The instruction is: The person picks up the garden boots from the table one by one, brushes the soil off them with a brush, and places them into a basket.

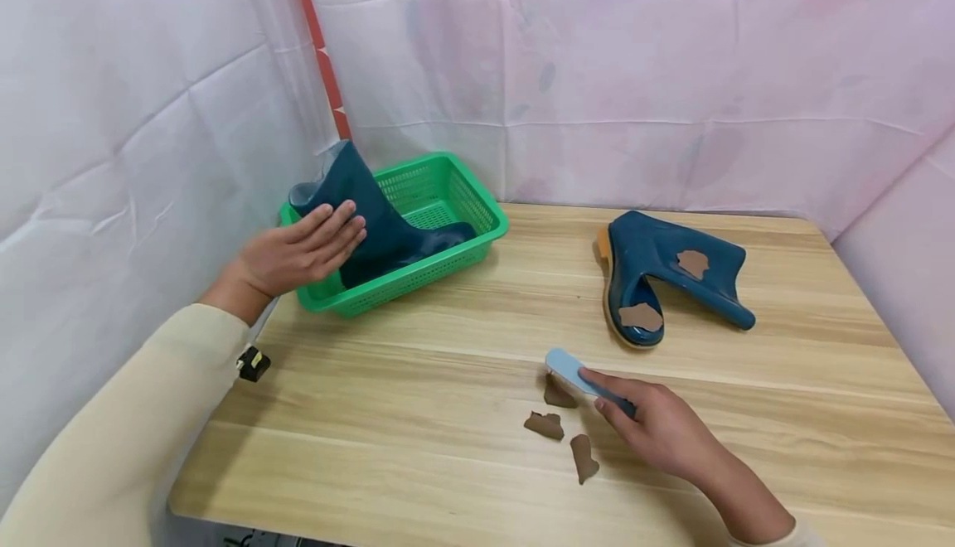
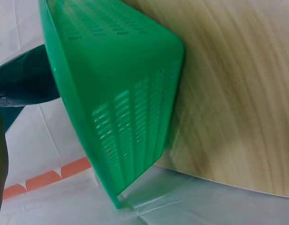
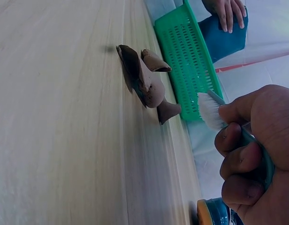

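Pale blue on the back and white in the bristles, a scrub brush (image 1: 570, 367) is pinched by the handle in the right hand (image 1: 664, 427), thumb on one side and fingers curled round the other. Just left of that hand, three torn brown scraps (image 1: 584, 457) lie loose on the wood-grain counter (image 1: 418, 464); the brush head hangs over the farthest of them, though whether the bristles touch it I cannot tell.

Farther off, the left hand (image 1: 302, 253) has its fingers straight and side by side, laid against the shaft of a dark blue rubber boot (image 1: 380, 232). That boot stands in a green plastic basket (image 1: 399, 282) with slotted walls, its foot down inside, toe toward the end away from the left hand, shaft leaning up past the rim. Slotted basket floor shows behind the toe.

Beyond the right hand, a second blue rubber boot (image 1: 649, 253) lies on its side, toe pointing back toward that hand, with one brown patch (image 1: 640, 317) on the toe and another on the shaft.
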`<state>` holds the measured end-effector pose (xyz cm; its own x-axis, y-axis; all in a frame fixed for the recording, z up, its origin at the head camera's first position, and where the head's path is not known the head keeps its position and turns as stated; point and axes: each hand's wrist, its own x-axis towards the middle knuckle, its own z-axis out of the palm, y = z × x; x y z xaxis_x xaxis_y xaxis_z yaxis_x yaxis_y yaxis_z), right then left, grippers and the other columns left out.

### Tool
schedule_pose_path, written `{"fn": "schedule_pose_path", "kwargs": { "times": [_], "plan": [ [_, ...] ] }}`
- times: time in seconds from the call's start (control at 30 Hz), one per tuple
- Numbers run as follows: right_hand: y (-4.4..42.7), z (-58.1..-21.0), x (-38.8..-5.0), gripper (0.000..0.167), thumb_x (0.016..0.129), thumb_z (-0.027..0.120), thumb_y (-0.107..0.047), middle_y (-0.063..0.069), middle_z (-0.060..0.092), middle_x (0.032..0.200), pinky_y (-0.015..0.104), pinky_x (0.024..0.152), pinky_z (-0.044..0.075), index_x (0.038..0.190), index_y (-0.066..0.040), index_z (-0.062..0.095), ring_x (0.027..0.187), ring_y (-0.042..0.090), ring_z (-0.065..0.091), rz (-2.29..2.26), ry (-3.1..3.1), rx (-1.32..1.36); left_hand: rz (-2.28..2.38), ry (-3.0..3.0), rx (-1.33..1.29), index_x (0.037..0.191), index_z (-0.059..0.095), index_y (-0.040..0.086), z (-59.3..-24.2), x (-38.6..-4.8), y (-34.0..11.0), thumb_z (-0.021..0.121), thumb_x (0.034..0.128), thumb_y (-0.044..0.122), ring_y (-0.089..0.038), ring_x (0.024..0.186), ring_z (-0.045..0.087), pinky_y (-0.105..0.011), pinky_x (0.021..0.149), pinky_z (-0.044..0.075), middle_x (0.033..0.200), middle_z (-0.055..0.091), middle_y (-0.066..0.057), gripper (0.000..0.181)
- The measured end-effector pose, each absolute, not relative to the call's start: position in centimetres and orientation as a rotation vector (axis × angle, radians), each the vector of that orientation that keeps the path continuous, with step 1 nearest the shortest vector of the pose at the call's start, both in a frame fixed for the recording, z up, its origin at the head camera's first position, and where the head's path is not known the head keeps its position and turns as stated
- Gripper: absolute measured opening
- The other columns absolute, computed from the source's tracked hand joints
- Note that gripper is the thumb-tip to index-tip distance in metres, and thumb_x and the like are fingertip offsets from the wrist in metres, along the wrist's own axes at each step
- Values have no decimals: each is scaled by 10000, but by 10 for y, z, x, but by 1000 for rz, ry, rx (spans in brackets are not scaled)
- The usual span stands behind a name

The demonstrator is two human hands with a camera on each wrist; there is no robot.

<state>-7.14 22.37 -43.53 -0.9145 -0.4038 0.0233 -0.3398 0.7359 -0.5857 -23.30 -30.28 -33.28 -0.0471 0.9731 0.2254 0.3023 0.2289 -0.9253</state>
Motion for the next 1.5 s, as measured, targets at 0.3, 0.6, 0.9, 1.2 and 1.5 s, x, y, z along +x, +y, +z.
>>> {"fn": "schedule_pose_path", "kwargs": {
  "times": [0.3, 0.6, 0.9, 1.2, 1.5],
  "plan": [
    [223, -435, -71, 445, 1012, 681, -210, 15, 659, 1354, 298, 777, 537, 1445, -288, 616, 969, 87, 612, -924, 2816, -613, 877, -1302, -1076, 1438, 562, 48, -344, -224, -287, 449, 1040, -104, -128, 1352, 500, -217, 1102, 390, 1476, 556, -22, 441],
    [222, -436, -69, 450, 1004, 691, -201, 19, 667, 1341, 275, 745, 507, 1440, -287, 621, 919, 88, 592, -914, 2829, -613, 633, -1272, -986, 1620, 311, 125, -351, -208, -277, 428, 1060, -68, -94, 1494, 296, -238, 1134, 365, 1655, 298, 74, 604],
    [220, -435, -71, 447, 1011, 680, -213, 31, 662, 1349, 340, 793, 537, 1448, -283, 613, 954, 96, 602, -908, 2821, -608, 421, -1346, -1324, 1417, 584, -23, -369, -185, -273, 506, 1057, -15, -217, 1208, 599, -359, 954, 551, 1445, 560, -66, 369],
    [221, -436, -70, 457, 1002, 692, -200, 27, 671, 1332, 302, 758, 505, 1444, -288, 618, 909, 103, 586, -907, 2832, -595, 341, -1384, -1365, 1093, 752, 15, -378, -160, -254, 558, 1023, 1, -264, 1036, 652, -368, 811, 550, 1190, 681, -77, 206],
    [225, -433, -67, 433, 1002, 691, -195, 36, 690, 1288, 242, 647, 445, 1429, -251, 637, 848, 123, 571, -966, 2857, -589, 331, -1344, -1431, 1017, 717, 75, -380, -138, -199, 547, 1012, 19, -276, 1025, 675, -375, 857, 574, 1146, 708, -106, 178]
  ]
}}
